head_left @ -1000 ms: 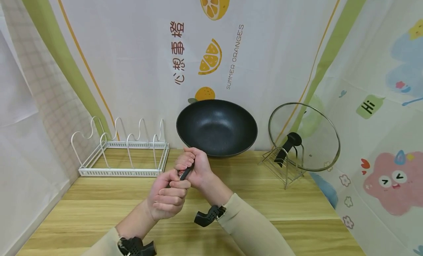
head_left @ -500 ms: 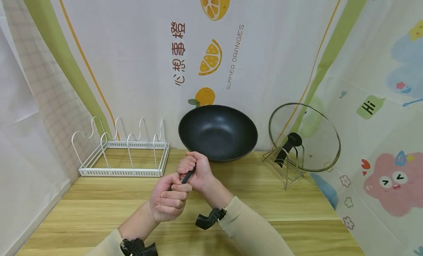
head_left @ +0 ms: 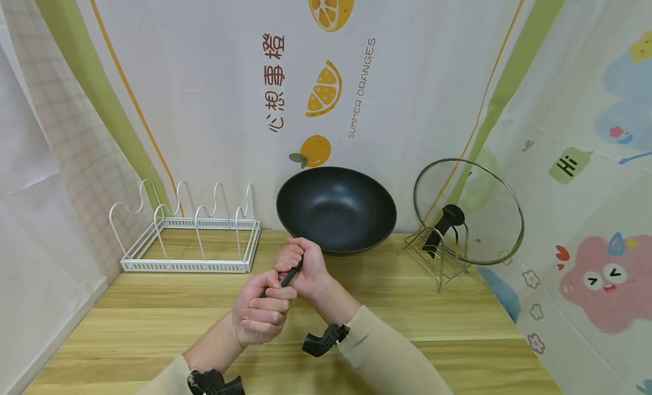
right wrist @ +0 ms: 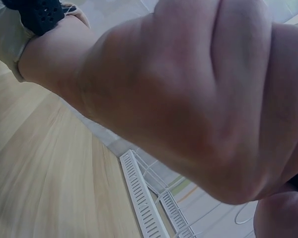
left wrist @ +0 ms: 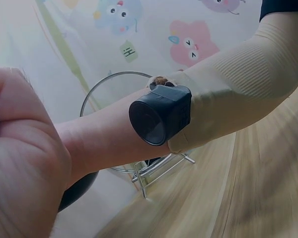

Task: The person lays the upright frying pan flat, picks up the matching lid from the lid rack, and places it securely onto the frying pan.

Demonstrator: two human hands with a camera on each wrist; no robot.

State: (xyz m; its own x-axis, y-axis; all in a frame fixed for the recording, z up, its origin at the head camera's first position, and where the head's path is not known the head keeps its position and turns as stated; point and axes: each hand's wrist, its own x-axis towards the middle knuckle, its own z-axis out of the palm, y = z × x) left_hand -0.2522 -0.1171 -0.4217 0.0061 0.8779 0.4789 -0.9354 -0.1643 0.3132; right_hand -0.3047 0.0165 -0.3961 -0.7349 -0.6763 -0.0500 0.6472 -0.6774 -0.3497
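Note:
Both of my hands grip the long black handle (head_left: 292, 274) of a dark wok (head_left: 337, 208). My right hand (head_left: 308, 268) is closer to the pan, and my left hand (head_left: 262, 308) holds the handle's near end, both with fingers curled round it. The wok is tilted, its bare dark inside facing me, in front of the printed curtain. Most of the handle is hidden by the fingers. In the left wrist view my left hand (left wrist: 25, 158) fills the left side, with a dark sliver of the wok (left wrist: 79, 191) below the right forearm.
A white wire rack (head_left: 188, 266) with several loops stands at the back left of the wooden table (head_left: 285, 361). On the right, a glass lid (head_left: 489, 214) with a black knob (head_left: 448, 222) leans in a small metal stand (head_left: 442, 276).
The wok has come down a little in front of the curtain, and both hands have shifted slightly down with it. Their grip on the handle stays the same.

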